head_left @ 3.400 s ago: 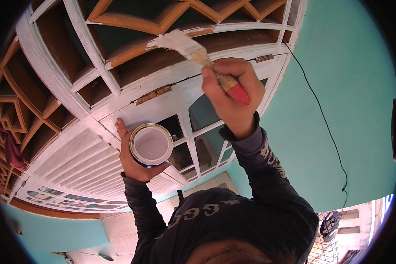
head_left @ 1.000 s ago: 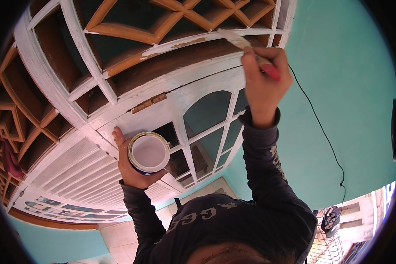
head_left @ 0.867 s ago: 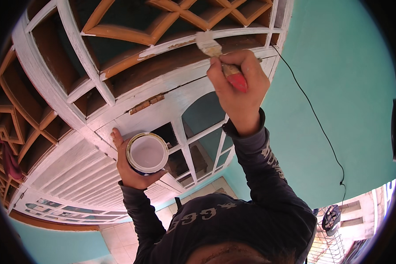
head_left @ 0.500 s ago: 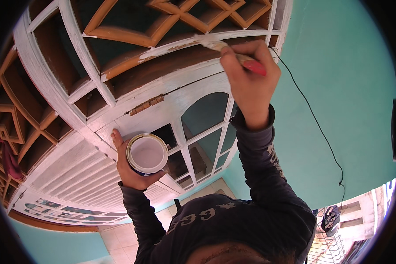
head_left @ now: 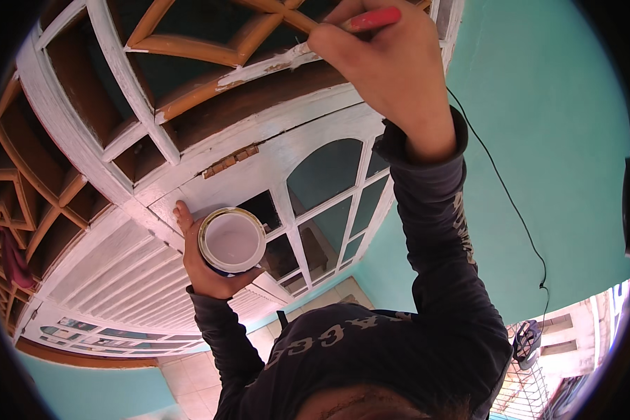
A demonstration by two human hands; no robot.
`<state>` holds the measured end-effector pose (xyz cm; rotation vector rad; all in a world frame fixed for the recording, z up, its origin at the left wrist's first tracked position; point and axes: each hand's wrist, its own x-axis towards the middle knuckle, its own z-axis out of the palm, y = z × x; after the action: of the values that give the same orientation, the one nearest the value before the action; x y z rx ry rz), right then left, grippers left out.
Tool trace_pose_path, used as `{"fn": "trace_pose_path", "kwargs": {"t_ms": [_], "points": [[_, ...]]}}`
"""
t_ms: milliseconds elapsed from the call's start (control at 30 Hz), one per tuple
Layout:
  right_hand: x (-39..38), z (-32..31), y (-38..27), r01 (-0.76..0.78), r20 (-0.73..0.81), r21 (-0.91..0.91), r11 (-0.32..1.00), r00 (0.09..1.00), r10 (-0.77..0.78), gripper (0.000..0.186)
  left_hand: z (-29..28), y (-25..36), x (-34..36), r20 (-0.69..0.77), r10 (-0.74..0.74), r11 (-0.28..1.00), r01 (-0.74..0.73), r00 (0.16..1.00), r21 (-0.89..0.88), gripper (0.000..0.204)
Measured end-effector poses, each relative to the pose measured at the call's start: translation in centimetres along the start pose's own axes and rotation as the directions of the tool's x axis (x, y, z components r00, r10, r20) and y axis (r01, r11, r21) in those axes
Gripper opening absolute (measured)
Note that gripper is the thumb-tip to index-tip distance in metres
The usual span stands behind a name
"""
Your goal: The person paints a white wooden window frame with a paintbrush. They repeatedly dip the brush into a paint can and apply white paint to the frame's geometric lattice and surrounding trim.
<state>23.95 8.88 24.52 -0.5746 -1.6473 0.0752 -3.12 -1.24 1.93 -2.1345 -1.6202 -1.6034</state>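
Observation:
My right hand (head_left: 399, 70) is raised at the upper middle, fingers closed round a paintbrush (head_left: 375, 19) with a red-ended handle. The hand hides most of the brush and its bristles. Beside my fingertips runs a wooden rail (head_left: 255, 72), streaked white toward the hand and orange-brown on its left stretch. Lower and to the left, my left hand (head_left: 204, 271) wraps round an open paint can (head_left: 262, 241) from its left side and below. White paint (head_left: 231, 238) shows inside the can.
Orange-brown diamond lattice (head_left: 248, 45) fills the frame above the rail. Beneath it are a white paned door (head_left: 290, 175), a rusty hinge (head_left: 231, 161) and white slatted panels (head_left: 126, 252). On the right, a black cable (head_left: 500, 182) hangs along the turquoise wall (head_left: 553, 140).
My right hand has moved up with the paintbrush, and its handle now points up to the right. My left hand and the can have stayed almost in place.

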Motion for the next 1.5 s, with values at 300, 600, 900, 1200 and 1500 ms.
{"fn": "trace_pose_path", "kwargs": {"t_ms": [300, 600, 900, 1200, 1500], "points": [[-0.6, 0.3, 0.6, 0.009, -0.030, -0.047, 0.999, 1.000, -0.010, 0.019, -0.1, 0.5, 0.2, 0.012, -0.005, 1.000, 0.005, 1.000, 0.013, 0.088], [-4.6, 0.3, 3.1, -0.124, -0.370, -0.055, 0.991, 0.924, 0.095, 0.017, -0.5, -0.6, 0.0, 0.065, 0.023, 1.000, -0.023, 0.998, 0.002, 0.093], [-13.6, 5.5, 5.6, -0.027, -0.580, 0.262, 0.965, 0.794, 0.180, 0.017, -0.5, 0.3, 0.1, 0.041, -0.040, 0.997, 0.043, 0.998, -0.071, 0.084], [-13.3, 11.7, 7.1, 0.095, -0.473, -0.038, 0.995, 0.875, -0.102, 0.025, -1.0, 0.2, 0.3, 0.136, -0.017, 0.997, 0.007, 0.991, 0.074, 0.090], [-14.7, 11.6, 5.5, 0.071, -0.442, -0.006, 0.997, 0.894, -0.066, 0.038, -2.2, 0.8, 0.3, 0.209, -0.050, 0.998, 0.043, 0.977, 0.036, 0.085]]}}
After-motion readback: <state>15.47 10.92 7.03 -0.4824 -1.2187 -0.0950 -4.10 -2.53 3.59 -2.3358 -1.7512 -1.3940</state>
